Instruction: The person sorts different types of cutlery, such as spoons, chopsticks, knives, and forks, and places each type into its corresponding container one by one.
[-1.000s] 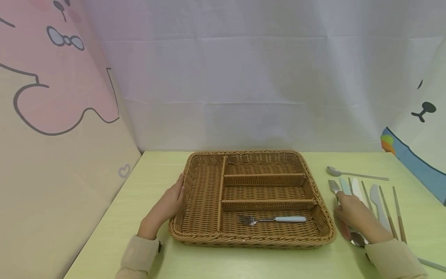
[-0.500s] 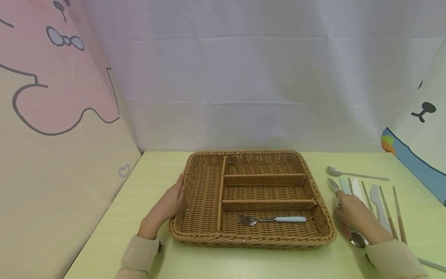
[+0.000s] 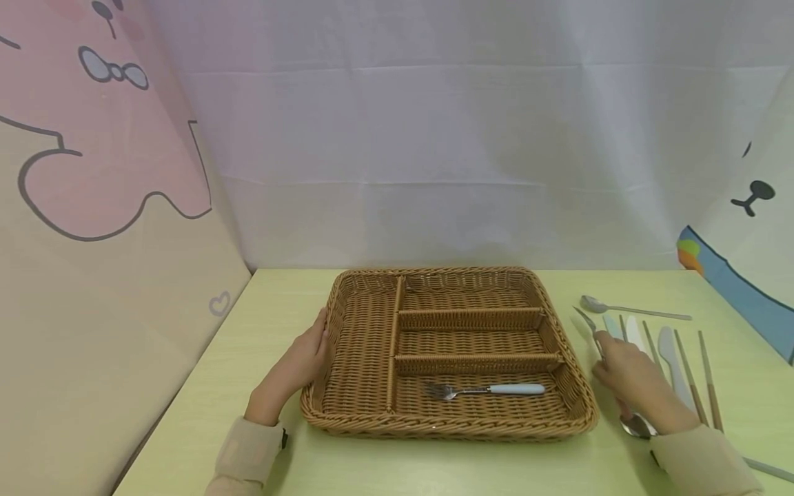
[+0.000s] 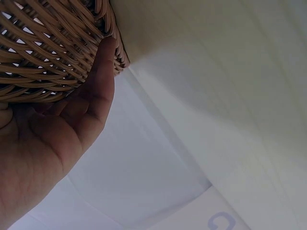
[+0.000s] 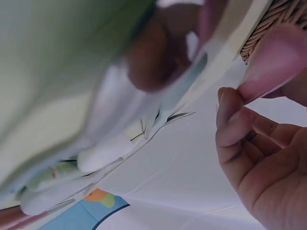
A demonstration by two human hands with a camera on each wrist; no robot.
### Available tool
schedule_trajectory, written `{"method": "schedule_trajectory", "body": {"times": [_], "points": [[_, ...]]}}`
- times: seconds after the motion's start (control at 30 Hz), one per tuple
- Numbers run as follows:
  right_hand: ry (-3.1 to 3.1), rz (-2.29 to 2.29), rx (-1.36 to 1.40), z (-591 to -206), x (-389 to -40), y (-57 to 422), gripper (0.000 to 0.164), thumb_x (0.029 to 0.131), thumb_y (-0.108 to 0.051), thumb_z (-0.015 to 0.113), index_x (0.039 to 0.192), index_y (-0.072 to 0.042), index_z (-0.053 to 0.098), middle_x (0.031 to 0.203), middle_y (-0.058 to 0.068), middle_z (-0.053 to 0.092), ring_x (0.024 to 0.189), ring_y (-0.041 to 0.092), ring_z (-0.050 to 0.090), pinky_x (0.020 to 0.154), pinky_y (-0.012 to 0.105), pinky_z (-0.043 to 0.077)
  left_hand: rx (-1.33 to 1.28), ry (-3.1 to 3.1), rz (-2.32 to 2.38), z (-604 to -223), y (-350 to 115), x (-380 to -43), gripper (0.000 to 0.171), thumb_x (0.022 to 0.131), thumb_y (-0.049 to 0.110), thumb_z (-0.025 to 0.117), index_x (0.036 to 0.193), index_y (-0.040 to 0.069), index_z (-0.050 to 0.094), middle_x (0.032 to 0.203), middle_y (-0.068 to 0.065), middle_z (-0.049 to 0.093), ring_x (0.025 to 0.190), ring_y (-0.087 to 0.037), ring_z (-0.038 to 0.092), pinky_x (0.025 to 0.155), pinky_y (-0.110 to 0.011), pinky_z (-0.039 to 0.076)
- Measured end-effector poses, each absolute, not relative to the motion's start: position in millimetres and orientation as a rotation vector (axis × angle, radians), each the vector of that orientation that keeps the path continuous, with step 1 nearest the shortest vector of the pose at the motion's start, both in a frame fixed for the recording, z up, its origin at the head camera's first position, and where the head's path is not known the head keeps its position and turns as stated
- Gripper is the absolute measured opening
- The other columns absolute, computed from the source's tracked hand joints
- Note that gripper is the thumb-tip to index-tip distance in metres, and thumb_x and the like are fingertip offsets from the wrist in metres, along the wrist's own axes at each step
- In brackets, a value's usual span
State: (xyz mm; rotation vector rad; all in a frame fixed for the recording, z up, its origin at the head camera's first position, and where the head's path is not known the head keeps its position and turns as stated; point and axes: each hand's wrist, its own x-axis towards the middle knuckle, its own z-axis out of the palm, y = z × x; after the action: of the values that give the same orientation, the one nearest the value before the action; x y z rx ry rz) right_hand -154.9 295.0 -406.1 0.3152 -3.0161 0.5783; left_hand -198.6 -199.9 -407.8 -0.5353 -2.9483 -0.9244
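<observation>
My left hand (image 3: 300,358) rests against the outer left wall of a brown wicker basket (image 3: 446,431) with dividers. In the left wrist view, the fingers of that hand (image 4: 57,134) lie along the weave. At the right of the basket, my right hand (image 3: 633,372) pinches a fork (image 3: 586,319), its tines pointing up and left. The fork's pink handle (image 5: 273,62) shows between thumb and fingers in the right wrist view. A second fork (image 3: 515,390), with a pale blue handle, lies in the front right compartment.
Beside my right hand lie table knives (image 3: 671,351), several chopsticks (image 3: 711,389) and a spoon (image 3: 637,427) partly beneath the wrist. Another spoon (image 3: 639,312) lies farther back. A grey metal handle (image 3: 769,470) reaches in at the right edge. Printed cloth walls enclose the table.
My right hand has shifted slightly up and left with the fork, whose tines have turned edge-on and swung left. My left hand and the basket stay in place.
</observation>
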Motion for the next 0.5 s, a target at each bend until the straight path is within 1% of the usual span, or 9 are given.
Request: {"method": "schedule_trajectory", "body": {"times": [0.03, 0.1, 0.27, 0.37, 0.5], "points": [[-3.009, 0.562, 0.312, -405.3, -154.5, 294.3, 0.044, 0.079, 0.004, 0.044, 0.121, 0.017, 0.034, 0.074, 0.020, 0.058, 0.024, 0.005, 0.040, 0.037, 0.029, 0.044, -0.537, -2.947, -0.923, -407.8, -199.9, -198.5, 0.050, 0.101, 0.012, 0.024, 0.141, -0.010, 0.004, 0.144, -0.034, 0.020, 0.129, -0.042, 0.025, 0.103, -0.058, 0.029], [-2.979, 0.496, 0.319, -403.9, -154.5, 293.2, 0.045, 0.079, 0.003, 0.046, 0.121, 0.016, 0.036, 0.071, 0.015, 0.057, 0.030, 0.007, 0.040, 0.037, 0.029, 0.041, -0.539, -2.947, -0.921, -407.9, -200.0, -198.4, 0.050, 0.101, 0.012, 0.024, 0.141, -0.010, 0.004, 0.144, -0.034, 0.020, 0.129, -0.042, 0.025, 0.103, -0.058, 0.029], [-2.844, 0.336, 0.359, -399.6, -153.8, 289.8, 0.045, 0.074, 0.002, 0.050, 0.117, 0.013, 0.044, 0.061, 0.004, 0.047, 0.045, 0.013, 0.036, 0.037, 0.028, 0.035, -0.542, -2.935, -0.918, -408.7, -200.3, -198.5, 0.050, 0.101, 0.011, 0.025, 0.141, -0.011, 0.005, 0.143, -0.034, 0.021, 0.128, -0.042, 0.026, 0.102, -0.058, 0.030], [-2.762, 0.288, 0.384, -396.5, -152.3, 286.2, 0.044, 0.072, 0.003, 0.051, 0.115, 0.010, 0.047, 0.059, 0.003, 0.045, 0.045, 0.012, 0.032, 0.035, 0.026, 0.032, -0.543, -2.930, -0.915, -409.1, -200.2, -198.7, 0.050, 0.101, 0.011, 0.026, 0.141, -0.011, 0.005, 0.143, -0.034, 0.022, 0.128, -0.042, 0.026, 0.102, -0.058, 0.031], [-2.676, 0.250, 0.413, -391.2, -150.8, 280.4, 0.044, 0.070, 0.004, 0.052, 0.113, 0.008, 0.050, 0.061, 0.002, 0.046, 0.046, 0.010, 0.030, 0.034, 0.025, 0.029, -0.545, -2.926, -0.917, -409.1, -200.0, -199.0, 0.050, 0.101, 0.011, 0.026, 0.141, -0.011, 0.005, 0.143, -0.034, 0.022, 0.128, -0.042, 0.026, 0.102, -0.058, 0.031]]}}
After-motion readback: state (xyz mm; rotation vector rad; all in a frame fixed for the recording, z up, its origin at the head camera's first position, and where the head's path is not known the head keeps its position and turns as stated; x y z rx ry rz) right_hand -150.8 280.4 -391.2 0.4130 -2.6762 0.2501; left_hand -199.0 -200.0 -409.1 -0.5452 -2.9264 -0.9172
